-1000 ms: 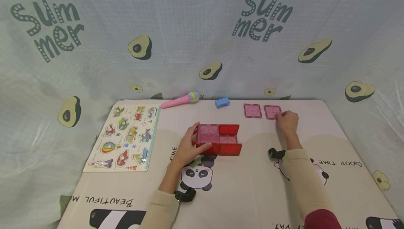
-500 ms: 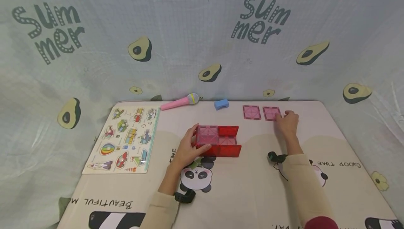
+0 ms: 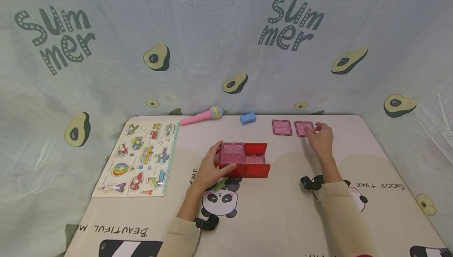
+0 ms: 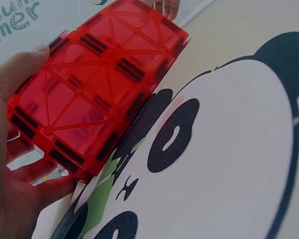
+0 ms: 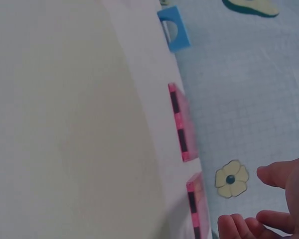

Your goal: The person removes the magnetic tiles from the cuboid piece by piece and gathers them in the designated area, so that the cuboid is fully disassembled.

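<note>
Here's the translucent red tile box (image 3: 247,171), glossy and rectangular, mid-table, left half roofed in pink, right half open-topped. The left hand (image 3: 209,172) grips its left end, thumb along the near top edge. Only the left wrist view brings out the criss-cross ribs. Over to the right hand (image 3: 322,141): at the outer pink square tile (image 3: 301,128), thumb and fingers apart, holding nothing, contact hard to tell; its wrist camera shows that gap. Next along, the inner pink square tile (image 3: 282,127), a blue arch block (image 3: 248,118), a toy microphone (image 3: 199,117).
</note>
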A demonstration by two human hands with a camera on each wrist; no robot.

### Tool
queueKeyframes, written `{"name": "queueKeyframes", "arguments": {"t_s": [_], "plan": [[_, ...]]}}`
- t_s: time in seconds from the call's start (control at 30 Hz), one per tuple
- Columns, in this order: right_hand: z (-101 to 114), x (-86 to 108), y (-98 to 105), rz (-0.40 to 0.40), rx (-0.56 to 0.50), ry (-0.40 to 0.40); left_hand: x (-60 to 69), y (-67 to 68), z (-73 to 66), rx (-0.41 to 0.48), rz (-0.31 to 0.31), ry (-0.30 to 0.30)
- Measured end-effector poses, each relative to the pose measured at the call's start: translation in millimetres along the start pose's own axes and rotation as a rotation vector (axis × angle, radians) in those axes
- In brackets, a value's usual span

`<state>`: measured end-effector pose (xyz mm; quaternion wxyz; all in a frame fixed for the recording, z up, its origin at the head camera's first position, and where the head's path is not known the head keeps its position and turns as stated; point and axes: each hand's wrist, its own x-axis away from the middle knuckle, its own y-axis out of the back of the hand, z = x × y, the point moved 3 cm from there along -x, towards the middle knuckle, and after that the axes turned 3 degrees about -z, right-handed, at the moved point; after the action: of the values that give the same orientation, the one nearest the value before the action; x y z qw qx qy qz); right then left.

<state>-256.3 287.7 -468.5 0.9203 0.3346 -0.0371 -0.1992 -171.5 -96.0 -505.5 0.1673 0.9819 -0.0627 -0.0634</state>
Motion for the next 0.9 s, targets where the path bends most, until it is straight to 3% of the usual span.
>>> {"name": "queueKeyframes", "arguments": {"t_s": [0.9], "plan": [[46, 53.5, -11, 0.036, -0.030, 0.310, 0.4, -1.0, 0.9, 0.003, -0.006, -0.001]]}}
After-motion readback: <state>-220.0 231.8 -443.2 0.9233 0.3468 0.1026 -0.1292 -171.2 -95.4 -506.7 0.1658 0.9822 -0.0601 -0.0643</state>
